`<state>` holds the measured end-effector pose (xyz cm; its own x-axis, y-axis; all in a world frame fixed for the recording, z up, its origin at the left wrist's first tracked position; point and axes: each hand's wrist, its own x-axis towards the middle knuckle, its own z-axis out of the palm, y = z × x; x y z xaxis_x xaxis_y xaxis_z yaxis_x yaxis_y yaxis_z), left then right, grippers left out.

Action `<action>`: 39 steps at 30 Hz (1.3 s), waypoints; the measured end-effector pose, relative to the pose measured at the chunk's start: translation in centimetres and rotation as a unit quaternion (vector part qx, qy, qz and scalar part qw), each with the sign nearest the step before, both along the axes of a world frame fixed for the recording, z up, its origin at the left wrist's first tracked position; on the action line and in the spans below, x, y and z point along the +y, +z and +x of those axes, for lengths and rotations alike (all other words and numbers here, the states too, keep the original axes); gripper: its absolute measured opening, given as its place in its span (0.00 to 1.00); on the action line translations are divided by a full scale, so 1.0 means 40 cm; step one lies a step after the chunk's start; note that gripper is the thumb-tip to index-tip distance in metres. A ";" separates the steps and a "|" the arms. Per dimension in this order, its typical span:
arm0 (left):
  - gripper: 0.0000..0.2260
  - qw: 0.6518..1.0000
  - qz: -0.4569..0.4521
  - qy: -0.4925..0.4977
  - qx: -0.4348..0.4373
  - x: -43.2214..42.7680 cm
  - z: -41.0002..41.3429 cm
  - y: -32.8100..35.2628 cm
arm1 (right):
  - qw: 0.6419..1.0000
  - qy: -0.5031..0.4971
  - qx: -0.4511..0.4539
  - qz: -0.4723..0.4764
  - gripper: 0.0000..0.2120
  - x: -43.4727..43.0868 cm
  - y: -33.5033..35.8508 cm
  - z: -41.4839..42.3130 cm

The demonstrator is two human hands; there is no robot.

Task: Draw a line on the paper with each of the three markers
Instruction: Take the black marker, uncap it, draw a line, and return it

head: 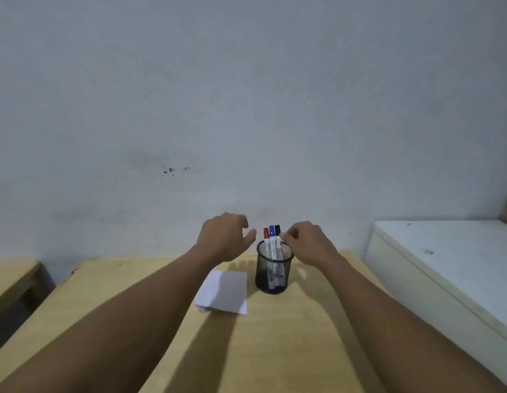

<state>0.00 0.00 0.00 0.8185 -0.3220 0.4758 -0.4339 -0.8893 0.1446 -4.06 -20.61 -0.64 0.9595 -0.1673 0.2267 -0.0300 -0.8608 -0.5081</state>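
Three white markers stand upright in a black mesh cup [272,275] on the wooden desk: a red-capped marker [266,233], a blue-capped marker [272,231] and a black-capped marker [277,230]. My right hand [306,243] is at the cup's right rim, with its fingertips pinched on the black-capped marker just below the cap. My left hand [224,236] hovers left of the cup with loosely spread fingers and holds nothing. A white sheet of paper [224,292] lies flat on the desk left of the cup, partly in my arm's shadow.
The wooden desk [289,336] stands against a grey wall. A white cabinet [445,265] is close on the right, and a lower wooden piece of furniture [14,279] on the left.
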 end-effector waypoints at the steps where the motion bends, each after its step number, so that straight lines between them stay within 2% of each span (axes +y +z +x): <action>1: 0.20 1.000 -0.013 -0.014 0.008 -0.014 0.015 -0.003 | 1.000 0.002 0.011 0.029 0.17 -0.006 -0.012 0.019; 4: 0.21 0.997 -0.024 -0.067 0.035 -0.069 0.068 -0.018 | 0.997 0.007 0.037 0.063 0.24 -0.020 -0.038 0.057; 6: 0.20 0.995 -0.014 -0.081 0.061 -0.106 0.101 -0.016 | 0.996 0.013 0.039 0.075 0.25 -0.023 -0.049 0.080; 10: 0.16 0.992 0.005 -0.086 0.096 -0.150 0.145 -0.021 | 0.996 0.020 0.037 0.079 0.16 -0.026 -0.067 0.098; 14: 0.10 0.991 -0.019 -0.092 0.099 -0.167 0.152 -0.022 | 0.994 0.031 0.020 0.100 0.10 -0.030 -0.073 0.100; 18: 0.08 0.981 -0.104 -0.098 0.130 -0.177 0.135 0.000 | 0.989 0.038 0.015 0.139 0.07 -0.028 -0.047 0.089; 22: 0.08 0.962 -0.214 -0.110 0.127 -0.154 0.091 0.081 | 0.972 0.062 -0.009 0.225 0.06 -0.017 0.036 0.055; 27: 0.13 0.899 -0.399 -0.122 0.132 -0.041 0.014 0.200 | 0.937 0.123 0.012 0.327 0.05 0.017 0.133 -0.018; 29: 0.15 0.883 -0.437 -0.118 0.125 0.029 -0.026 0.218 | 0.907 0.130 -0.009 0.400 0.08 0.033 0.165 -0.042; 31: 0.14 0.900 -0.401 -0.123 0.120 0.091 -0.066 0.219 | 0.835 0.136 -0.048 0.531 0.10 0.056 0.191 -0.060; 33: 0.12 0.939 -0.311 -0.107 0.098 0.136 -0.101 0.212 | 0.762 0.148 -0.063 0.628 0.07 0.098 0.211 -0.074; 34: 0.11 0.954 -0.274 -0.094 0.079 0.153 -0.118 0.210 | 0.751 0.155 -0.058 0.639 0.04 0.126 0.217 -0.080; 36: 0.10 0.970 -0.230 -0.077 0.033 0.178 -0.153 0.208 | 0.768 0.178 -0.035 0.615 0.04 0.185 0.220 -0.094; 39: 0.12 0.985 -0.152 -0.071 -0.025 0.216 -0.191 0.206 | 0.787 0.187 -0.024 0.588 0.08 0.249 0.216 -0.111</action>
<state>-7.66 8.65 8.24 0.7483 -0.2679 0.6069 -0.5645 -0.7377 0.3703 -8.49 -10.66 7.98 0.9866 0.0030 0.1631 0.1567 0.2604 -0.9527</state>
